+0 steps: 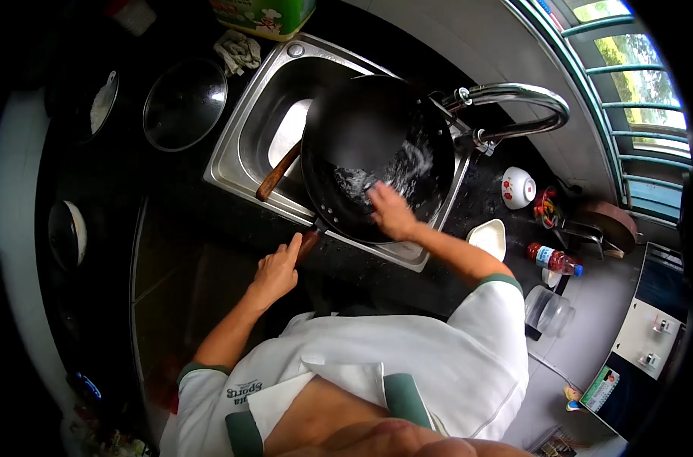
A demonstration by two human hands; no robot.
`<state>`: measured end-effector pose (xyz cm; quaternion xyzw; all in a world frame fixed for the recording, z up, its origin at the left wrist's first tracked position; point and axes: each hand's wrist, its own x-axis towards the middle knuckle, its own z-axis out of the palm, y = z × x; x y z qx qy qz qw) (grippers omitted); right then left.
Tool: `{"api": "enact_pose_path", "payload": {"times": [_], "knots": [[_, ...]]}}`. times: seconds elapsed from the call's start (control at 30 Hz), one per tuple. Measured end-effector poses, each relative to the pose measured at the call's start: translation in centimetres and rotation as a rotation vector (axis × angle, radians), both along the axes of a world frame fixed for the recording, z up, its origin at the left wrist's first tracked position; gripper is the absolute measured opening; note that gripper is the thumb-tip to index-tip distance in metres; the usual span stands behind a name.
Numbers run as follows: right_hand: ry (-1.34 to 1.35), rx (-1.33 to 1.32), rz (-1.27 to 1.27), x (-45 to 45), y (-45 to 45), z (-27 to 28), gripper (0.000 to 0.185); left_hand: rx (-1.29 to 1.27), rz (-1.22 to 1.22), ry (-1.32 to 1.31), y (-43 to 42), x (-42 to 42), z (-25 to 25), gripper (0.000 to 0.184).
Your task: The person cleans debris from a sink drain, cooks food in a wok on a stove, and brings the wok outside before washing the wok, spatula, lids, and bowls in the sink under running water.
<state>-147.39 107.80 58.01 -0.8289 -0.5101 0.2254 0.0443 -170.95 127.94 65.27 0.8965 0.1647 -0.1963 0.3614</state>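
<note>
A large black wok (438,164) rests over the sink with water swirling inside; part of its interior is blurred. My left hand (278,268) is closed around the wok's handle (308,245) at the near side. Inside the wok, my right hand (393,213) presses down near the wall, fingers bent and smeared by motion. Something small and dark shows at its fingertips, too blurred to name. Another wooden handle (279,172) sticks out left of the wok; what it belongs to is hidden. The steel sink (236,164) lies underneath.
A chrome faucet (525,95) arches at the right. A glass lid (185,105) and a crumpled cloth (238,52) lie left of the sink. To the right are a flowered bowl (517,188), a cream dish (489,240) and a red bottle (553,259). A green container (262,17) stands behind.
</note>
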Motion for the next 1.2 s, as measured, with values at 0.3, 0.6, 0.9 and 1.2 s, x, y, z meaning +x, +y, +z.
{"api": "enact_pose_path", "payload": {"times": [0.3, 0.6, 0.9, 1.2], "knots": [[-0.393, 0.604, -0.012, 8.0, 18.5, 0.1, 0.032, -0.016, 0.002, 0.026, 0.0, -0.1, 0.3, 0.062], [-0.432, 0.271, -0.174, 6.2, 2.6, -5.9, 0.050, -0.775, 0.184, 0.258, 2.1, 1.2, -1.7, 0.039], [0.433, 0.540, -0.496, -2.9, 9.1, 2.0, 0.046, -1.189, 0.389, 0.269, 0.9, 2.4, 3.7, 0.032], [0.534, 0.825, -0.640, -2.7, 7.1, 6.1, 0.042, -0.007, 0.230, 0.092, 1.8, 0.5, 14.3, 0.031]]}}
